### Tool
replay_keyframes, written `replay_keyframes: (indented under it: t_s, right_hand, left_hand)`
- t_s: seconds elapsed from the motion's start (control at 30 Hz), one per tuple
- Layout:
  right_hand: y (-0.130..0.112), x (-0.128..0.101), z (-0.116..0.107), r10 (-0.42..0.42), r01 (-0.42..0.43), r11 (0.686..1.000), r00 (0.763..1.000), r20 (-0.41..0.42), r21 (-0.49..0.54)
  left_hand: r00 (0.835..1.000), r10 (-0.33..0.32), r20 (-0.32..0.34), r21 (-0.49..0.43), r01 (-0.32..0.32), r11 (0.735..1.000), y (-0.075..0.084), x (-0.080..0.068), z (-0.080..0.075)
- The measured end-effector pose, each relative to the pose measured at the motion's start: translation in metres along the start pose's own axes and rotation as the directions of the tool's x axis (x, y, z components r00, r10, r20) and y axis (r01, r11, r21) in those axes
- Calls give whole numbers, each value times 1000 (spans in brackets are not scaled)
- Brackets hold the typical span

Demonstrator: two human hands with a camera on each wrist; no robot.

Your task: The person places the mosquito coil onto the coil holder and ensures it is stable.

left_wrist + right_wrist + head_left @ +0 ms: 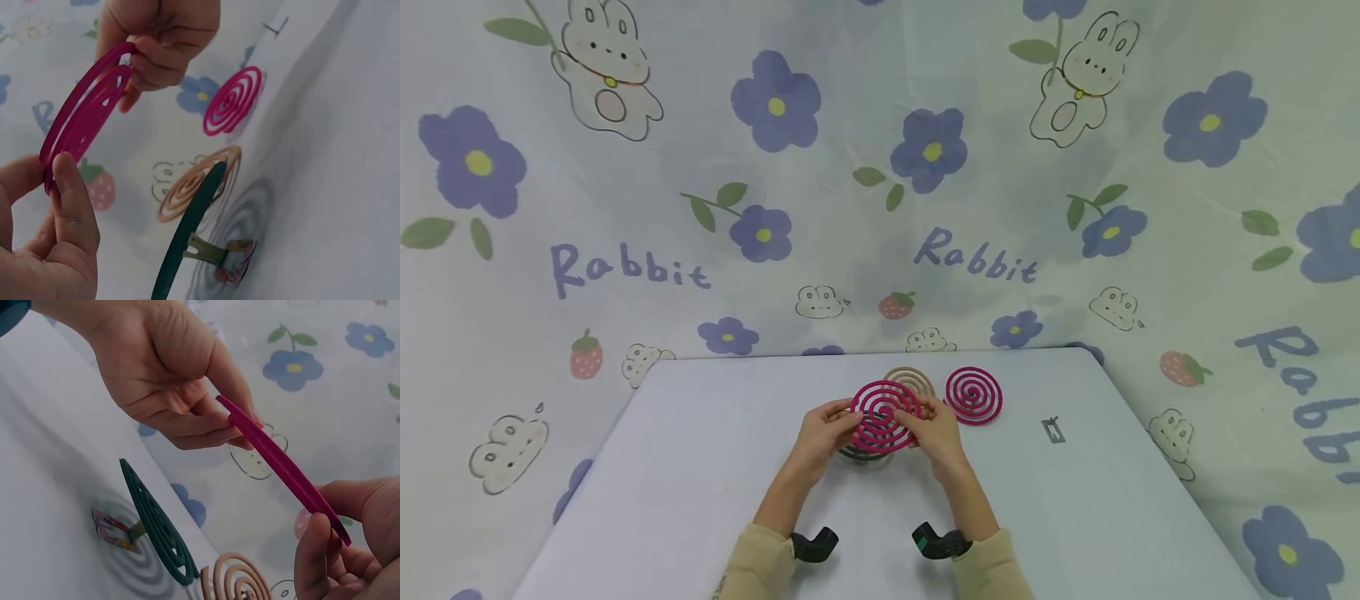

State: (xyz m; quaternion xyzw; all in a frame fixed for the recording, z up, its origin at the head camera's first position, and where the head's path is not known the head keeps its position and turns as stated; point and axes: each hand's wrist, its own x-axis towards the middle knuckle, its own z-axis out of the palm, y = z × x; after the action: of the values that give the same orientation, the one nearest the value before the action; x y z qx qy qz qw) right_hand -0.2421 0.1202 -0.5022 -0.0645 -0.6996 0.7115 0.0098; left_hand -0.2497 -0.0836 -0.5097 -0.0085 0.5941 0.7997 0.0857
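Note:
A bright pink mosquito coil (886,411) is raised over the table, tilted. My left hand (823,433) pinches its left edge between thumb and fingers. On the opposite edge, my right hand (938,429) pinches it the same way. Both wrist views show this coil nearly edge-on. Below it, a dark green coil (187,234) sits raised on an olive support (206,250), which stands on a small printed piece (237,265). In the head view the pink coil partly covers the green one. A tan coil (907,369) lies just behind, partly overlapped.
Another pink coil (973,368) lies flat toward the back, right of the tan one. Farther right is a small flat metal stand (1057,441). The white table (700,467) ends at a patterned cloth backdrop (850,250). Black wrist devices (815,546) sit at both cuffs.

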Motion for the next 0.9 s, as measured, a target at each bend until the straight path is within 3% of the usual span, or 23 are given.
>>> replay_keyframes:
  t_s: [0.37,0.9]
  right_hand:
    - [-3,-4,-34,9,-10,1000,999,-38,-26]
    - [-6,2,-81,-29,15,996,987,-160,-84]
  left_hand:
    - [995,-24,94,17,23,1000,-10,10,32]
    - [988,-39,150,-22,43,999,-19,27,85]
